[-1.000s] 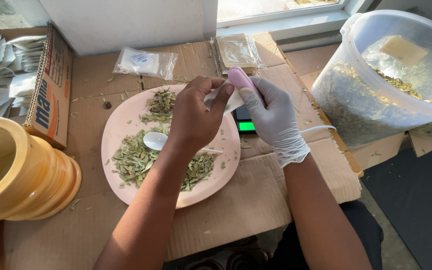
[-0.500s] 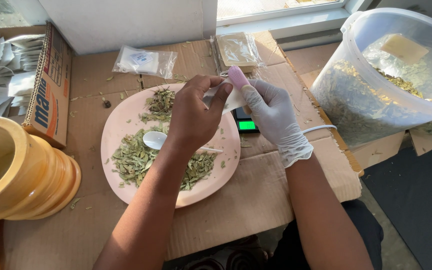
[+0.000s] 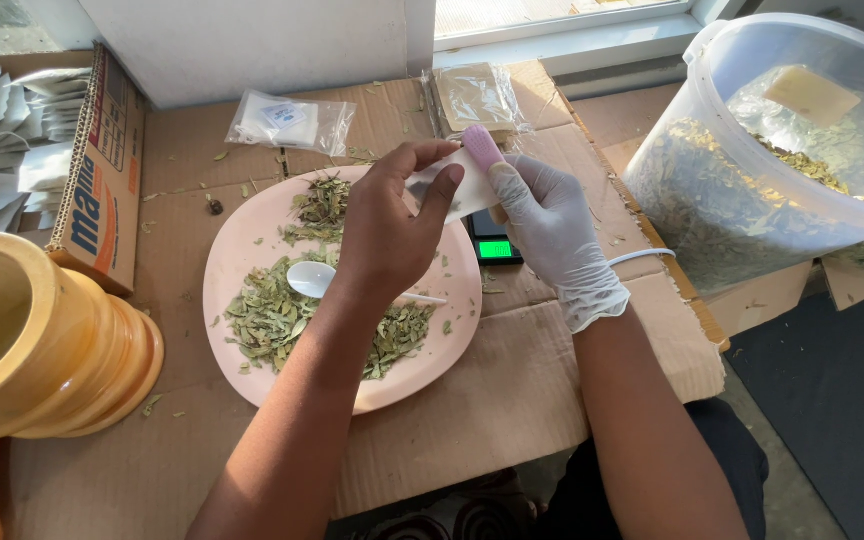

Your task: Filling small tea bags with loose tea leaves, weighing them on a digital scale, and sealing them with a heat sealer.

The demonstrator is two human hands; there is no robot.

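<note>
Taking the pink plate [image 3: 252, 250] as the landmark: far to its left, at the table's edge, a yellow ribbed pot [image 3: 42, 350] lies tipped on its side. Behind the pot and left of the plate stands an open cardboard box [image 3: 102, 180] holding white paper packets [image 3: 7, 130]. Just behind the plate's far rim lies a small clear bag [image 3: 287, 122] on the cardboard sheet [image 3: 512, 400] that covers the table.

On the plate itself are two heaps of dried green leaves [image 3: 272, 315], with a white plastic spoon [image 3: 314, 280] lying between them.

Above the plate's right half hangs the bare left hand [image 3: 387, 230], fingers curled, thumb and fingertips pinching one edge of a small white sachet [image 3: 457, 190]. The right hand [image 3: 552, 225], in a white glove, is closed on the sachet's other end, a pink-tipped finger resting along its top. So the sachet is held between both hands, over the plate's right rim.

Under the hands, just right of the plate, sits a small scale [image 3: 497, 248] with a lit green display. Behind it lies a stack of clear packets [image 3: 477, 98]. Well to the plate's right stands a big clear plastic tub [image 3: 752, 180] holding more dried leaves.
</note>
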